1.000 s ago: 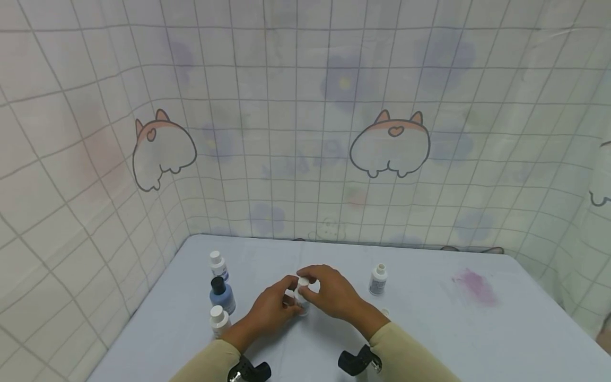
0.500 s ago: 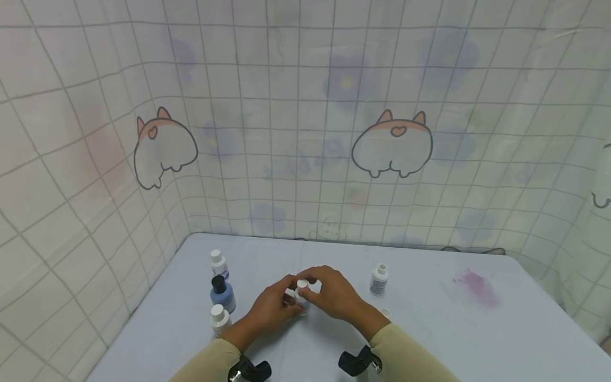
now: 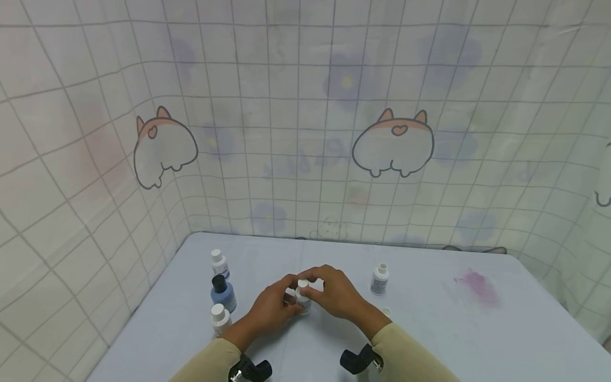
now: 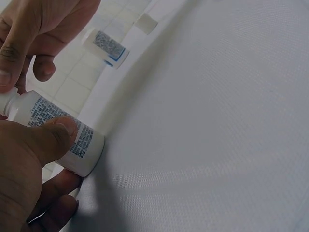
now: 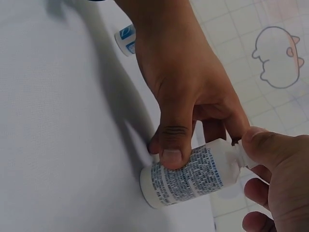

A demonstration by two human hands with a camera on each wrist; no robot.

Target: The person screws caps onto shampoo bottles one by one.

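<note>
A small white bottle [image 3: 303, 304] with printed text stands at the middle of the table. My left hand [image 3: 273, 306] grips its body low down, the thumb lying across the label in the right wrist view. From the other side my right hand [image 3: 334, 293] pinches the white cap [image 3: 303, 284] on its top between thumb and fingers. The bottle's neck [image 5: 233, 157] shows just below the cap in the right wrist view. Fingers hide part of both cap and bottle.
Right of my hands stands an uncapped white bottle [image 3: 380, 281], with a loose white cap [image 4: 145, 23] near it. At the left are a white bottle [image 3: 219, 264], a blue bottle with a black cap [image 3: 223, 295] and another white bottle [image 3: 220, 319]. A pink stain [image 3: 479, 287] marks the tabletop.
</note>
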